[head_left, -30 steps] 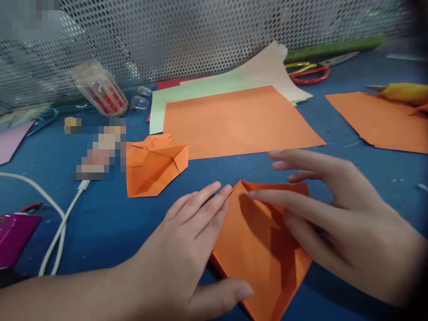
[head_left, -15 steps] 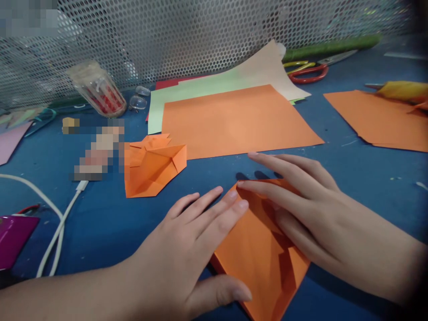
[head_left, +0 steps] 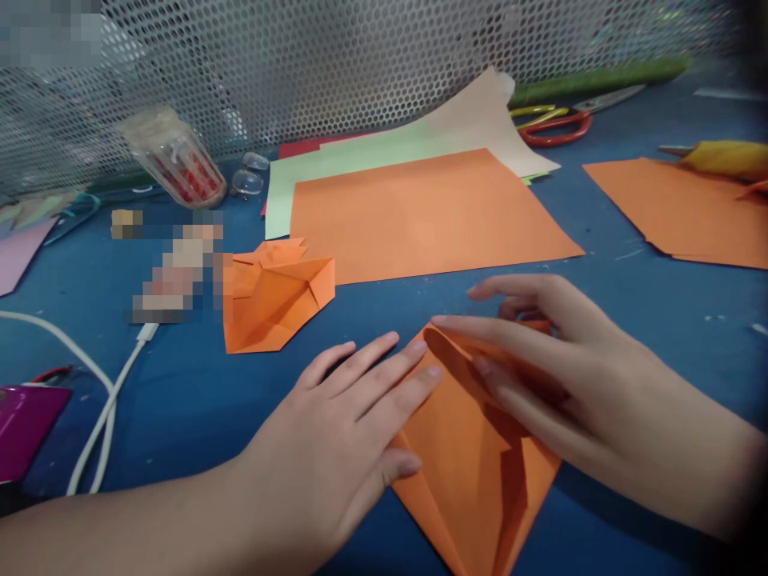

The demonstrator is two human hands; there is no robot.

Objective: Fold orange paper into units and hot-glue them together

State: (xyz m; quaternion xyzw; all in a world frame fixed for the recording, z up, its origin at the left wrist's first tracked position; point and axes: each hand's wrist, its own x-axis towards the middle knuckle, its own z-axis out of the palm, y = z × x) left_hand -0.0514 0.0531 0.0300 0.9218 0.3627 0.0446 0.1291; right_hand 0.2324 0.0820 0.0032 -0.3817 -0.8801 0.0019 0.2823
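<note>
A folded sheet of orange paper (head_left: 465,456) lies on the blue table in front of me, its tip pointing away and a flap raised along its right side. My left hand (head_left: 360,416) rests flat on its left edge, fingers stretched out and the thumb beside the edge. My right hand (head_left: 558,368) has the raised flap between thumb and index finger, with the index fingertip at the paper's top corner. The other right fingers are curled or lifted, some of them hidden. Left of the hands sits a folded orange paper piece (head_left: 276,300).
Behind the hands lie an orange sheet (head_left: 420,220) and pale green paper (head_left: 279,200). Scissors (head_left: 558,128) and another orange stack (head_left: 690,212) are at right. A tilted jar (head_left: 180,160), a white cable (head_left: 108,416) and a purple object (head_left: 30,424) are at left. Perforated metal (head_left: 360,64) backs the table.
My right fingers have bent, and the thumb has moved left along the flap, which now stands higher. My left thumb has drawn in toward the palm and up.
</note>
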